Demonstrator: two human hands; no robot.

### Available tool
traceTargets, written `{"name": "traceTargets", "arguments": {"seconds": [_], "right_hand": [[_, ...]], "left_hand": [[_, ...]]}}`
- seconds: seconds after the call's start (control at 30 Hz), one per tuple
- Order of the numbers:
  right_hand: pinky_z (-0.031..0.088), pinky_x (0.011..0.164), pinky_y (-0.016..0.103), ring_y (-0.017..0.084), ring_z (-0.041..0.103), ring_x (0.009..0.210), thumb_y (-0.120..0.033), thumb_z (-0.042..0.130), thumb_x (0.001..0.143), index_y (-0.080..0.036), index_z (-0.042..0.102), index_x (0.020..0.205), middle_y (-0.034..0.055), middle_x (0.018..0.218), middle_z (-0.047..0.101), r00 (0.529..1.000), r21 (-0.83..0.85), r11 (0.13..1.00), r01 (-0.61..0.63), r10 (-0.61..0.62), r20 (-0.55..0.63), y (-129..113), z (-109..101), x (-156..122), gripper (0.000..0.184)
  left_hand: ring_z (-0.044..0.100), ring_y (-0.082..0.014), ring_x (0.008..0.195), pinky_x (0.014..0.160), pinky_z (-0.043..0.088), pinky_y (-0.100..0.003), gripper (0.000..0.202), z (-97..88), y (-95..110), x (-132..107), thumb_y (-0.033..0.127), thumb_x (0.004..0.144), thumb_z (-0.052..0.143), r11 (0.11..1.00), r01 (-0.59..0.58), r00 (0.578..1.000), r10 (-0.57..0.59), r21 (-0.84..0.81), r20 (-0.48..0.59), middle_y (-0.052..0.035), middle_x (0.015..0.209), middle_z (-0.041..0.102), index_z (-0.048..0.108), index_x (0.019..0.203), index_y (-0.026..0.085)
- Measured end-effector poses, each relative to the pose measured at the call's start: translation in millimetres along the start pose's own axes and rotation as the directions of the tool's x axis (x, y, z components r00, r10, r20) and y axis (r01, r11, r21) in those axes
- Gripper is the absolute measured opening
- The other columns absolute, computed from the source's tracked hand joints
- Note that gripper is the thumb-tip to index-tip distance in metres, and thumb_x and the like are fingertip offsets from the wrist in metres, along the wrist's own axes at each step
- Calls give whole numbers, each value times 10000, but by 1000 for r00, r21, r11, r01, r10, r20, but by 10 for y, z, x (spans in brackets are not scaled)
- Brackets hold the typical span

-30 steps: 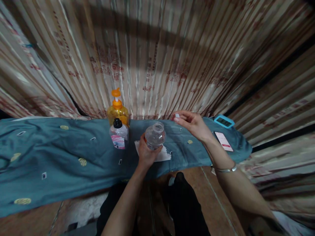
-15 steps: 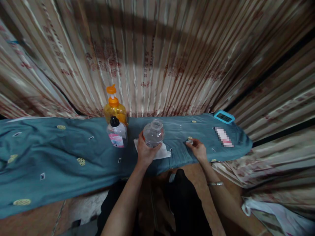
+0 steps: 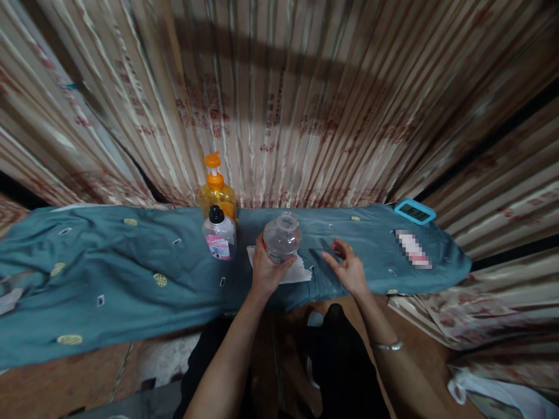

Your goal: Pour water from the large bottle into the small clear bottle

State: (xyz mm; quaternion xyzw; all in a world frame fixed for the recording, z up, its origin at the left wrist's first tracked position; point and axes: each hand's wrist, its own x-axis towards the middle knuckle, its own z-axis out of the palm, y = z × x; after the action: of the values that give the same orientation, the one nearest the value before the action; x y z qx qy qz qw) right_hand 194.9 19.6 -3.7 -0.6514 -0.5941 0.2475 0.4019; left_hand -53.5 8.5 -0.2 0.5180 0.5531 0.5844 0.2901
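Note:
My left hand [image 3: 267,269] is wrapped round a clear, uncapped plastic bottle [image 3: 282,237] that stands upright on a white torn paper [image 3: 301,271] on the teal cloth [image 3: 109,262]. My right hand [image 3: 347,267] hovers just to the right of the bottle, above the cloth, its fingers spread and nothing in them. A silver bangle [image 3: 386,345] sits on the right wrist.
Left of the clear bottle stand a small bottle with a black cap and pink label [image 3: 219,237] and, behind it, an orange pump bottle [image 3: 216,191]. A blue-framed digital clock [image 3: 414,211] and a phone [image 3: 413,248] lie at the cloth's right end. Striped curtains [image 3: 279,99] hang behind.
My right hand came down from above the bottle with a small white cap, set it toward the cloth, and now hovers open beside the bottle. The left hand kept its hold.

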Motion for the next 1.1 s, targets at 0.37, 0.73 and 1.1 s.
{"name": "traceTargets", "arguments": {"seconds": [0.37,0.73,1.1], "right_hand": [[488,1243,521,357,610,1470,-656,904,756,-209,452,1578,166,1546,672,914,445,878,175,-313,258,-937,628,-107,1039],[538,1132,616,439,716,1283,-667,911,611,-173,599,1438,224,1367,754,964,370,925,85,-170,203,-953,858,-249,1012],[566,1103,600,415,743,1227,-595,859,648,-179,644,1359,200,1312,787,975,362,929,74,-144,170,-913,940,-221,852]], "left_hand": [[695,-370,1349,1158,561,-506,1058,-86,-91,-41,504,647,944,996,-41,996,48,-78,81,-209,1497,666,432,1516,186],[702,-317,1316,1151,569,-483,841,35,-110,-158,286,759,772,990,-112,993,114,-83,9,-182,1474,681,446,1528,186],[606,-350,1460,1267,460,-546,1046,46,-216,-249,190,640,883,997,-20,1000,18,-75,-26,-212,1571,594,398,1567,204]]}}
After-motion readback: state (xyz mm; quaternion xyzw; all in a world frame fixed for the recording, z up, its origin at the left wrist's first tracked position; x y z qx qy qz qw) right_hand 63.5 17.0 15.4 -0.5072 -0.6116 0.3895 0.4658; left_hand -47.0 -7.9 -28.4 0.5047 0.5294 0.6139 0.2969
